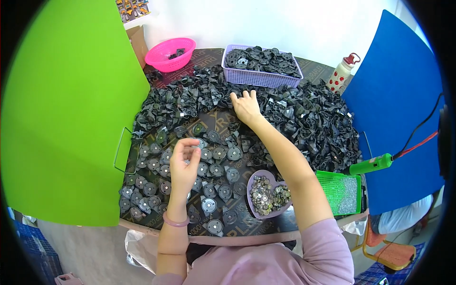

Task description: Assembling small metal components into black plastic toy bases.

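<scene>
My right hand reaches to the far edge of a big heap of black plastic parts, its fingers spread and touching the heap below the purple basket. My left hand hovers over rows of round black-and-grey disc assemblies. Its fingers are loosely curled, with a gap between thumb and forefinger. A disc part lies right by those fingertips, and I see nothing plainly held. Beside my right forearm sits a purple heart-shaped bowl of small round metal pieces.
A purple basket full of black parts and a pink bowl stand at the back. At right are a bottle, a green tray of small clear bits and a hanging green electric screwdriver. Green and blue panels flank the table.
</scene>
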A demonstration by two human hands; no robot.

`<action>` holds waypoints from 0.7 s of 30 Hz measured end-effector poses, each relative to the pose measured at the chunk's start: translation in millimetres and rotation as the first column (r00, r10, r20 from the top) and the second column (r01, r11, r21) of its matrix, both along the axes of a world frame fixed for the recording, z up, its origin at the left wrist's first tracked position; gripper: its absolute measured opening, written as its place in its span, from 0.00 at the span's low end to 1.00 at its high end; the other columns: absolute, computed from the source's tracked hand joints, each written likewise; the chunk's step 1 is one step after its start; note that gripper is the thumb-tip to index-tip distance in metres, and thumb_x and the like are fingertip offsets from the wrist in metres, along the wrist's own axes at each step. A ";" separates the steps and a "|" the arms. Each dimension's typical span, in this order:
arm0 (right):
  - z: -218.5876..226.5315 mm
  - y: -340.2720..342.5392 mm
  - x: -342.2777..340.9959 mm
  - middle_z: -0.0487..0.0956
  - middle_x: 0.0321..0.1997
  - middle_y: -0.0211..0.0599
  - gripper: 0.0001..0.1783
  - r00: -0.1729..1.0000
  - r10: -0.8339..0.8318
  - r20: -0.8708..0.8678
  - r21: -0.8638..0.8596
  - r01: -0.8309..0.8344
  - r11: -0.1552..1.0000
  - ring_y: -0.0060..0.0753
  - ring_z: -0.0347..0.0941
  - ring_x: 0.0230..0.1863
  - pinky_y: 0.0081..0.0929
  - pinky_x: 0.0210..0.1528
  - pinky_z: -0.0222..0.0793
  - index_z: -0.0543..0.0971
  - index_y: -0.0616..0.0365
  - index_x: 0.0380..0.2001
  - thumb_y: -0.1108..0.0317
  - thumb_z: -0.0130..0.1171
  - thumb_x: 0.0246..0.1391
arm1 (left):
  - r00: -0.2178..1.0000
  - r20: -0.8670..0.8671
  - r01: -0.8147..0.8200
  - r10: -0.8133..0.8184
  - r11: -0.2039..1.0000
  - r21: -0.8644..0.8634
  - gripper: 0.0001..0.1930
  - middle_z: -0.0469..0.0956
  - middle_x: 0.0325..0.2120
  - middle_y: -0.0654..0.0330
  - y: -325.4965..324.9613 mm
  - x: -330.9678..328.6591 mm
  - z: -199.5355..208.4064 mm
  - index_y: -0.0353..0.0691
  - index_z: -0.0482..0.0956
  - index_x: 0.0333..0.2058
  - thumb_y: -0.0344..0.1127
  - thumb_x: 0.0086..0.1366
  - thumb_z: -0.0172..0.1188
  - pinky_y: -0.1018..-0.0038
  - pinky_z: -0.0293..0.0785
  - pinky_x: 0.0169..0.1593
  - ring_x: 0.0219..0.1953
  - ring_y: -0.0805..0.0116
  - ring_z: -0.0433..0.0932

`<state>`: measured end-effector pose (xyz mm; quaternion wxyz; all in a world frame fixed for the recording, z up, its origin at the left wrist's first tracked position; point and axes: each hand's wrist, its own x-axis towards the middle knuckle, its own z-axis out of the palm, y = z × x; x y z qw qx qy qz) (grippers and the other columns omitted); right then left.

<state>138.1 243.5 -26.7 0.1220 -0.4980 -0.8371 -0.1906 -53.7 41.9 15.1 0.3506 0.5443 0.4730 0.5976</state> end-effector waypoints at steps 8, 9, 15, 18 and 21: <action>73.3 -34.5 41.5 0.77 0.27 0.34 0.09 0.855 0.020 -0.518 0.146 0.066 0.987 0.37 0.68 0.39 0.40 0.45 0.51 0.80 0.49 0.31 0.71 0.53 0.46 | 0.559 -0.829 0.055 0.008 0.997 0.046 0.13 0.75 0.34 0.55 65.3 36.2 18.9 0.39 0.72 0.38 0.29 0.52 0.60 0.67 0.71 0.41 0.39 0.58 0.75; 79.8 -39.9 52.0 0.77 0.27 0.33 0.09 0.812 0.043 -0.582 0.153 0.057 0.987 0.37 0.67 0.39 0.39 0.46 0.50 0.80 0.49 0.32 0.71 0.54 0.46 | 0.555 -0.832 0.061 0.007 0.997 0.049 0.13 0.75 0.34 0.55 76.3 39.8 14.6 0.39 0.72 0.38 0.29 0.52 0.60 0.67 0.71 0.41 0.39 0.58 0.75; 108.2 -99.9 111.9 0.78 0.30 0.41 0.10 0.626 -0.003 -0.779 -0.045 -0.051 0.998 0.37 0.73 0.30 0.28 0.36 0.67 0.77 0.58 0.34 0.78 0.54 0.46 | 0.215 -0.911 0.096 -0.351 0.936 -0.338 0.24 0.74 0.40 0.53 128.5 64.3 -7.8 0.41 0.72 0.44 0.34 0.45 0.67 0.65 0.71 0.47 0.44 0.54 0.74; 111.0 -135.3 124.9 0.78 0.29 0.37 0.11 0.583 -0.067 -0.809 -0.166 -0.117 0.979 0.28 0.71 0.28 0.24 0.32 0.65 0.76 0.59 0.35 0.79 0.54 0.46 | 0.150 -0.923 0.124 -0.356 0.932 -0.340 0.28 0.74 0.39 0.47 142.1 74.8 -22.4 0.40 0.71 0.42 0.33 0.40 0.71 0.61 0.72 0.45 0.42 0.48 0.75; 114.5 -164.3 127.1 0.77 0.28 0.32 0.11 0.537 -0.107 -0.837 -0.269 -0.233 0.934 0.17 0.68 0.25 0.18 0.30 0.65 0.76 0.60 0.37 0.79 0.54 0.48 | 0.233 -0.919 0.150 -0.317 0.946 -0.288 0.28 0.74 0.38 0.43 151.8 87.4 -32.3 0.36 0.70 0.42 0.31 0.40 0.71 0.61 0.71 0.46 0.43 0.47 0.74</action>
